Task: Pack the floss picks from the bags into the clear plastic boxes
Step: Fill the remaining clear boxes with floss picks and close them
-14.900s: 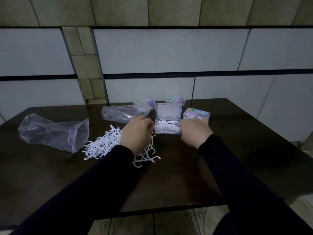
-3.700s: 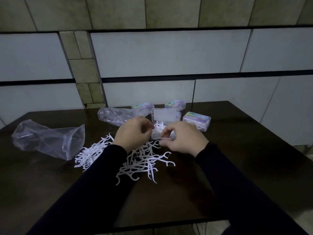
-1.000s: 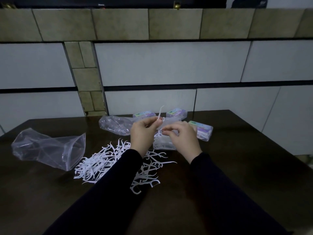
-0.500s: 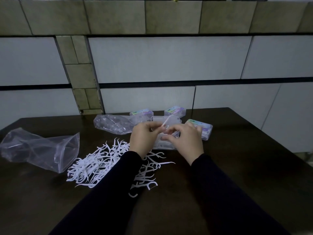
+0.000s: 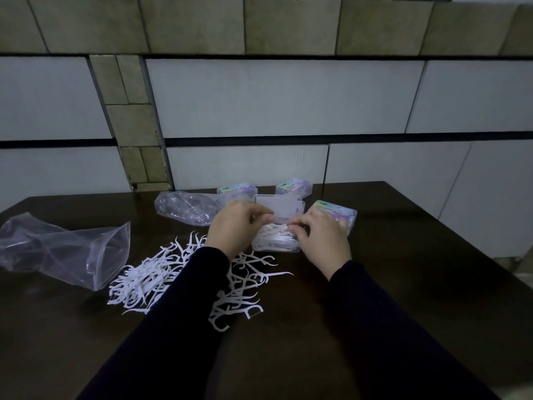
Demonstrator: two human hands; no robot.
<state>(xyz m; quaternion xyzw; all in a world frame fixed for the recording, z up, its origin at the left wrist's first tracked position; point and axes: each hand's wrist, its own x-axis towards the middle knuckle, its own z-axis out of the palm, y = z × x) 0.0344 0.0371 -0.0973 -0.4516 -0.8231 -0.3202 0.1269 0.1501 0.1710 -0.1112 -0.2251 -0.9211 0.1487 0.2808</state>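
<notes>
Both hands work over the open clear box (image 5: pixel 275 241), which sits between them on the dark counter (image 5: pixel 403 278). The left hand (image 5: pixel 235 226) has its fingers curled at the box's left edge; whether they grip anything cannot be told. The right hand (image 5: pixel 323 236) pinches a white floss pick (image 5: pixel 278 227) lying across the box. A loose pile of floss picks (image 5: pixel 161 275) spreads just below the left hand. Three closed boxes (image 5: pixel 294 187) stand behind, and two clear plastic bags (image 5: pixel 66 249) lie to the left.
</notes>
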